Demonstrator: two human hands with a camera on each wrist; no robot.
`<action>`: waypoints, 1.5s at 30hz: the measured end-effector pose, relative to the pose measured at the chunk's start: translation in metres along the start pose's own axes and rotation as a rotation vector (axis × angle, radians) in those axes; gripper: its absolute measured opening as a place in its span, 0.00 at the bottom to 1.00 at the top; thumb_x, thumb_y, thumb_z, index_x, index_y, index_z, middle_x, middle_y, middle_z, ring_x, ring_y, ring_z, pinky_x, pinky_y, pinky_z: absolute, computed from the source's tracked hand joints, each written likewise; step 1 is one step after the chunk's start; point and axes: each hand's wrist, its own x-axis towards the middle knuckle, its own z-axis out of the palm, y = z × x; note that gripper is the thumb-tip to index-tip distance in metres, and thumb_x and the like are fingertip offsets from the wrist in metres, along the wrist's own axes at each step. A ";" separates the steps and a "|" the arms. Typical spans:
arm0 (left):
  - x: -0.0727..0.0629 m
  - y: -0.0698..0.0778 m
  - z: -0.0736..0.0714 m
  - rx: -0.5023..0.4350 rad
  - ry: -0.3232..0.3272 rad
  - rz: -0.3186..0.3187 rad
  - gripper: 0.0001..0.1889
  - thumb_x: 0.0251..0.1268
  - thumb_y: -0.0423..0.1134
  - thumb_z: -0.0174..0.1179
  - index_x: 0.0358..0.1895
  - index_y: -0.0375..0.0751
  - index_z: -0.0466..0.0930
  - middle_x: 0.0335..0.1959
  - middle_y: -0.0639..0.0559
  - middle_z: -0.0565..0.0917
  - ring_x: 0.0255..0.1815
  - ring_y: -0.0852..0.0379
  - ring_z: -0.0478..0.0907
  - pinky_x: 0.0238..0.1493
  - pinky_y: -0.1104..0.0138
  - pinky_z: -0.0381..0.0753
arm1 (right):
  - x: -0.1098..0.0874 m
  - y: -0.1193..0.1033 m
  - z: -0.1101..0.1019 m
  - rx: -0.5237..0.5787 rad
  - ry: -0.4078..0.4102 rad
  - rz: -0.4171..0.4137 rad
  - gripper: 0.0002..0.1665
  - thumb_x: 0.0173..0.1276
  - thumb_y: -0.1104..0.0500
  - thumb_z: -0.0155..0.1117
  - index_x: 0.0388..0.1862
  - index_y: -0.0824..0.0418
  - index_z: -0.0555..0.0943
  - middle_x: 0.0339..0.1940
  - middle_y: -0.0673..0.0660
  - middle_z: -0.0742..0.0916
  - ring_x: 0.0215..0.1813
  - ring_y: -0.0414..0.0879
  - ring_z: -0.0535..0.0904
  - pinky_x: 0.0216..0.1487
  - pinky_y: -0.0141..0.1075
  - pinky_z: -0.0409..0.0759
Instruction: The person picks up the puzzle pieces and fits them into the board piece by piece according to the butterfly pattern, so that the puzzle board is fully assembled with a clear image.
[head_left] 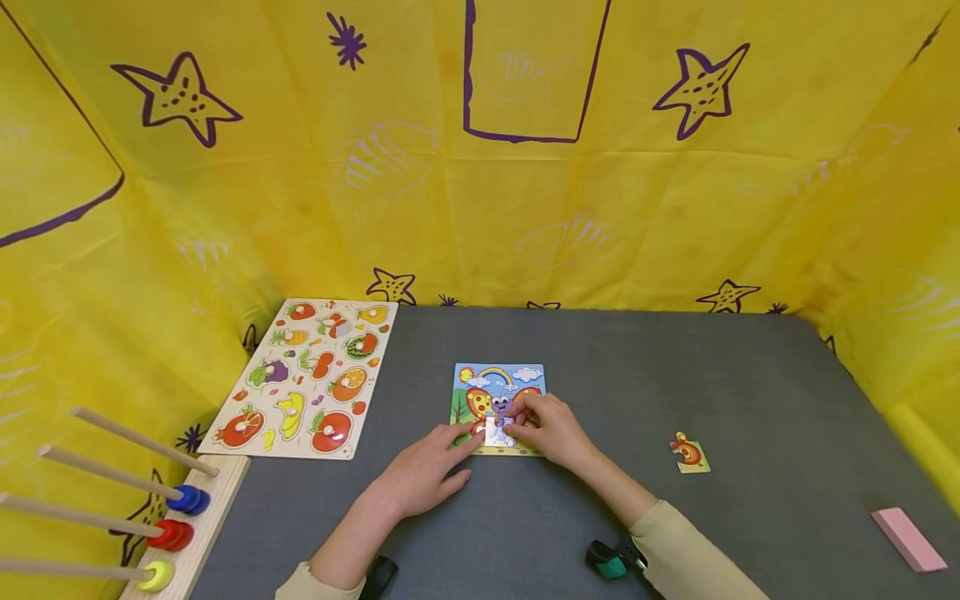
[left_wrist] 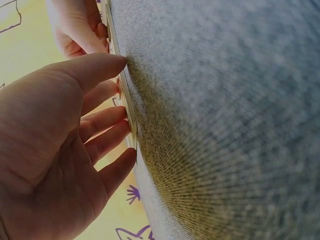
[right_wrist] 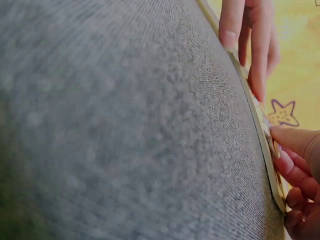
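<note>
A butterfly jigsaw puzzle (head_left: 480, 377) in a flat tray lies mid-table, with a pale shiny patch (head_left: 495, 433) in its lower middle. My left hand (head_left: 422, 471) rests on its lower left, fingers stretched and fingertips at the tray. From the right, my right hand (head_left: 553, 429) reaches over the puzzle and pinches a puzzle piece (right_wrist: 275, 148) between thumb and fingers, close to the tray surface. The fingers hide most of that piece. Farther right on the table lies a loose puzzle piece (head_left: 692, 456) with a red and orange wing pattern.
At the left lies a wooden fruit peg board (head_left: 315, 379). In front of it stands a wooden stacker (head_left: 217, 500) with upright rods and blue, red and yellow rings. A pink block (head_left: 909, 540) lies near the right edge. Yellow cloth (head_left: 645, 217) surrounds the table.
</note>
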 end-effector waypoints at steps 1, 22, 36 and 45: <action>0.000 0.000 0.000 0.007 0.006 0.006 0.26 0.68 0.42 0.60 0.68 0.43 0.71 0.65 0.44 0.71 0.64 0.47 0.69 0.58 0.54 0.74 | 0.000 0.001 0.001 -0.004 0.004 -0.011 0.08 0.56 0.58 0.76 0.33 0.54 0.85 0.25 0.41 0.80 0.33 0.43 0.72 0.36 0.34 0.68; 0.010 0.003 0.000 0.025 0.026 0.039 0.23 0.68 0.42 0.60 0.63 0.37 0.76 0.62 0.42 0.73 0.64 0.46 0.69 0.62 0.54 0.71 | 0.001 -0.001 0.001 -0.067 -0.005 -0.066 0.09 0.57 0.58 0.76 0.28 0.52 0.81 0.28 0.46 0.78 0.33 0.42 0.71 0.36 0.35 0.68; 0.029 0.012 0.002 0.131 0.038 0.141 0.19 0.68 0.42 0.60 0.58 0.40 0.79 0.57 0.45 0.77 0.57 0.49 0.73 0.59 0.58 0.73 | -0.001 0.006 -0.005 -0.029 -0.086 -0.110 0.11 0.54 0.55 0.78 0.32 0.55 0.84 0.38 0.51 0.78 0.40 0.46 0.72 0.40 0.36 0.71; 0.033 0.017 0.003 0.074 -0.011 0.109 0.19 0.69 0.40 0.58 0.59 0.36 0.78 0.60 0.46 0.77 0.63 0.51 0.72 0.63 0.60 0.71 | -0.026 0.017 -0.039 -0.030 0.007 -0.036 0.09 0.58 0.59 0.75 0.39 0.54 0.87 0.36 0.50 0.80 0.35 0.45 0.72 0.34 0.33 0.70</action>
